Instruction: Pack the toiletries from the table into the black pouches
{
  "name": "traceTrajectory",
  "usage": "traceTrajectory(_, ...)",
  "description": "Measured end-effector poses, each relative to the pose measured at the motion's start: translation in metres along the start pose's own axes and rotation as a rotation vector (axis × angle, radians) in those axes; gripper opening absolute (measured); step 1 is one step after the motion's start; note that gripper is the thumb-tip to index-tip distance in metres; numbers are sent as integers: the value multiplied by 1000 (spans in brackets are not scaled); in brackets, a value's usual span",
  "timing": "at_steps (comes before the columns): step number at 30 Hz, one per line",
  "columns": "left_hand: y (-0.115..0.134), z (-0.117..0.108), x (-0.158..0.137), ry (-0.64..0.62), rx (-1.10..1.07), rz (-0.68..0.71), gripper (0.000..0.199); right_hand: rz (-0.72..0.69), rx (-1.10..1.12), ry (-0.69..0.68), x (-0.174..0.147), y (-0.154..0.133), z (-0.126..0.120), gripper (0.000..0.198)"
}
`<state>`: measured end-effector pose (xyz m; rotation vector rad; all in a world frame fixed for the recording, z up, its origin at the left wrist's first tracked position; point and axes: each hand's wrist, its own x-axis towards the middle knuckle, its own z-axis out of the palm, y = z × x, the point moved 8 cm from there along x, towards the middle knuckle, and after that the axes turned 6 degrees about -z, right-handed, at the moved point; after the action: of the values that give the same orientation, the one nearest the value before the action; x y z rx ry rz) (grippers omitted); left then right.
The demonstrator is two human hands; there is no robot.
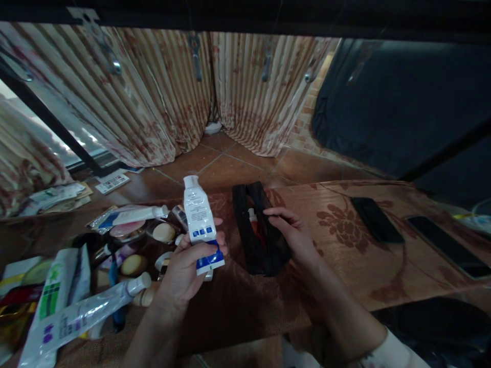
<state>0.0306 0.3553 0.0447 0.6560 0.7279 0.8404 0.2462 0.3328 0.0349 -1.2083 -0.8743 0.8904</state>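
Note:
My left hand is closed around the blue crimped end of a white squeeze tube, its white cap pointing up and away from me. Small dark print covers the side turned to me. With thumb and fingers pinched, my right hand grips the right edge of a black pouch lying on the cloth. The pouch's mouth is parted, and something reddish with a pale top shows inside. The rest of its contents is hidden.
Left of my hands lies a pile of toiletries, including a purple-marked tube, a green-marked tube and several small jars. On the right, two dark phones rest on the patterned tablecloth. Striped curtains hang beyond.

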Motion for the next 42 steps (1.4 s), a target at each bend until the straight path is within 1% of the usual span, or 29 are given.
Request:
traceTrajectory(5,-1,2,1,13,3,-17,34,19,26,25,-1,0,-1,15)
traceTrajectory(7,-1,2,1,14,-11,-29,31,30,35,29,-1,1,-1,14)
traceTrajectory(10,-2,3,2,13,-30,-33,36,41,38,25,-1,1,0,14)
traceTrajectory(16,3,8,3,-3,-50,5,62,62,43,45,-2,1,-1,14)
traceTrajectory(18,4,7,2,6,-65,12,67,51,38,44,-2,0,0,14)
traceTrajectory(20,5,6,2,8,-92,15,65,44,38,40,-2,-1,0,13)
traceTrajectory(26,3,6,1,-38,-127,-9,54,46,28,43,-1,0,-1,16)
traceTrajectory(34,3,6,1,-18,-110,-16,50,47,36,40,-2,0,-1,15)
traceTrajectory(39,3,7,1,1,-84,-23,52,58,45,42,-3,0,0,14)
traceTrajectory(42,3,7,1,15,-67,-19,52,39,35,30,-2,0,0,14)
